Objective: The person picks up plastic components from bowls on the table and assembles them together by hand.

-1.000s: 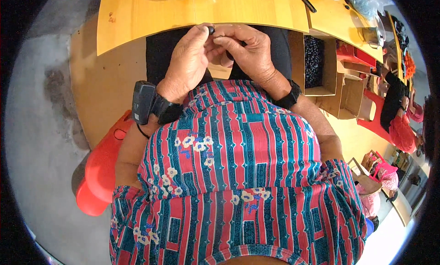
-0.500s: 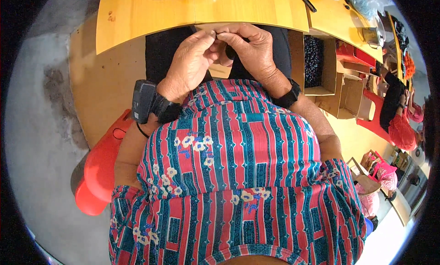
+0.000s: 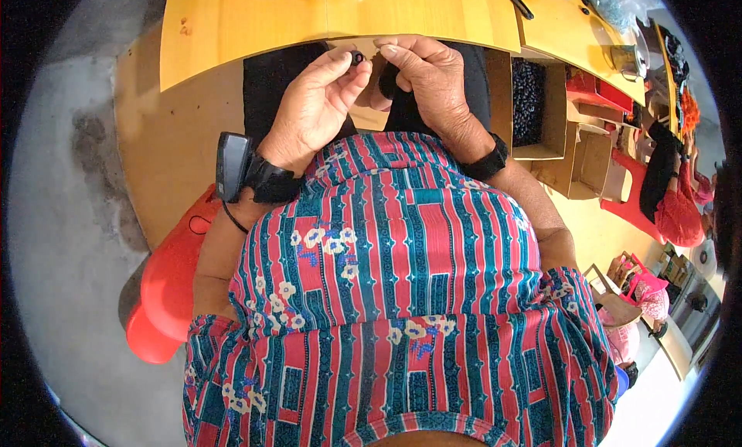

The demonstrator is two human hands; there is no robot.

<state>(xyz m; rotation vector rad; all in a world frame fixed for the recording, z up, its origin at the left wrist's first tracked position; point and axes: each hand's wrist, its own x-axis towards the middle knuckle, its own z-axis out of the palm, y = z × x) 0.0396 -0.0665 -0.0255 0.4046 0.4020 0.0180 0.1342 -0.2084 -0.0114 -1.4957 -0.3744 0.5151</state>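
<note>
A small round black part (image 3: 357, 58) with a hole or ring in its face is pinched between the thumb and fingers of my left hand (image 3: 309, 103), just below the table's front edge. My right hand (image 3: 434, 76) is a little way off to the right, its thumb and forefinger pressed together. Whatever lies between those fingertips is too small to make out. Both hands are above my lap, and their tips do not touch.
The yellow table (image 3: 417, 14) runs along the top, with a black slim tool (image 3: 515, 0) on it. A metal mug (image 3: 629, 61) stands farther right. Beside my right knee is a cardboard box (image 3: 556, 110) of small black parts. A red chair (image 3: 171, 281) is at left; another person (image 3: 680, 215) sits far right.
My hands have moved apart; before, their fingertips met. The black part now shows in my left hand, and my right fingertips have shifted up and right.
</note>
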